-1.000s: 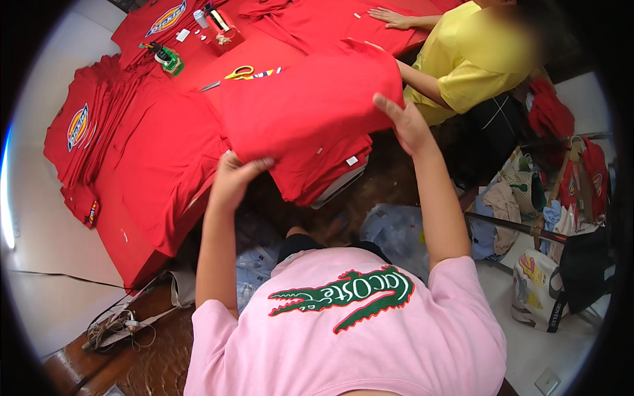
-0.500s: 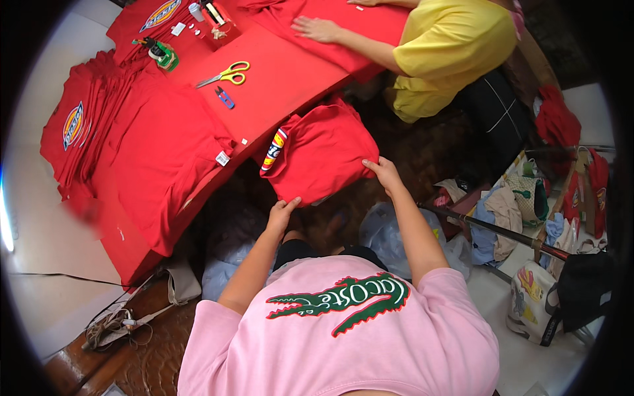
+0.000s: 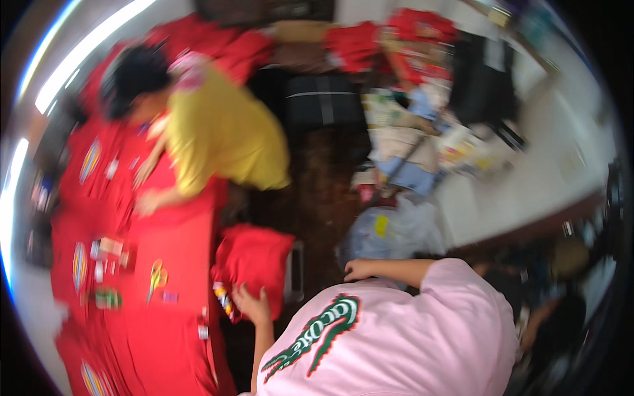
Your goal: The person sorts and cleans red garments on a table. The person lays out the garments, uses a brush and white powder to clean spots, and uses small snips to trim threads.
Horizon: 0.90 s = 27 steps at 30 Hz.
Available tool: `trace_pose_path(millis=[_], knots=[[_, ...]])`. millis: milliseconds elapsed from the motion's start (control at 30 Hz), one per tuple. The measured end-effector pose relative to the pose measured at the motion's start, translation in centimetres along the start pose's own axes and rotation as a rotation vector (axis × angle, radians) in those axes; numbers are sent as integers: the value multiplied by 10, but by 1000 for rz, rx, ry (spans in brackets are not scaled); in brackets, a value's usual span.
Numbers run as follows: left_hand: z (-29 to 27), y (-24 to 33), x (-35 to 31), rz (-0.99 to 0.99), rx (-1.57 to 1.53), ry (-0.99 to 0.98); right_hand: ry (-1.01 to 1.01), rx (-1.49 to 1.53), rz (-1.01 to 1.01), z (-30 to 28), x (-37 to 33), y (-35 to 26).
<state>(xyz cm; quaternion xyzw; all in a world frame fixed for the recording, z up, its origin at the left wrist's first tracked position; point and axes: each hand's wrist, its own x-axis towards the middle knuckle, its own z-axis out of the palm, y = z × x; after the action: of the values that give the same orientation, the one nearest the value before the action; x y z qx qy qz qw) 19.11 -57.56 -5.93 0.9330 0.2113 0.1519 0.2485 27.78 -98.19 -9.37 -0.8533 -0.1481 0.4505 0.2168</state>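
Blurred, seemingly tilted head view downward.

dark wooden floor [image 3: 317, 198], white wall [image 3: 528, 171], bright strip light [image 3: 86, 53], red-covered table [image 3: 172, 264], blurred clutter

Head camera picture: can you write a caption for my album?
Left hand presses a folded red shirt beside a red-covered table; right hand rests apart.

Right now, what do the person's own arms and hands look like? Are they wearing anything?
Both hands are bare, with no gloves. The left hand and right hand lead to uncovered forearms. Higher up, the arms go into the short sleeves of a pink cotton T-shirt with a green crocodile emblem on the front. The blurred picture shows no rings or watch.
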Motion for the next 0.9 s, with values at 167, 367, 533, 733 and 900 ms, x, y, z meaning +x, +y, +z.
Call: trace_pose_path(millis=[167, 367, 533, 733, 900], knots=[[58, -74, 60, -177, 24, -440, 169, 133, 109, 29, -44, 19], [68, -79, 69, -155, 75, -573, 437, 378, 169, 72, -78, 44], [45, -69, 56, -79, -47, -504, 454, 320, 354, 106, -52, 117], [3, -56, -25, 2, 244, -410, 158, 424, 478, 87, 5, 190], [-21, -69, -154, -765, 176, -390, -33, 226, 295, -32, 72, 123]])
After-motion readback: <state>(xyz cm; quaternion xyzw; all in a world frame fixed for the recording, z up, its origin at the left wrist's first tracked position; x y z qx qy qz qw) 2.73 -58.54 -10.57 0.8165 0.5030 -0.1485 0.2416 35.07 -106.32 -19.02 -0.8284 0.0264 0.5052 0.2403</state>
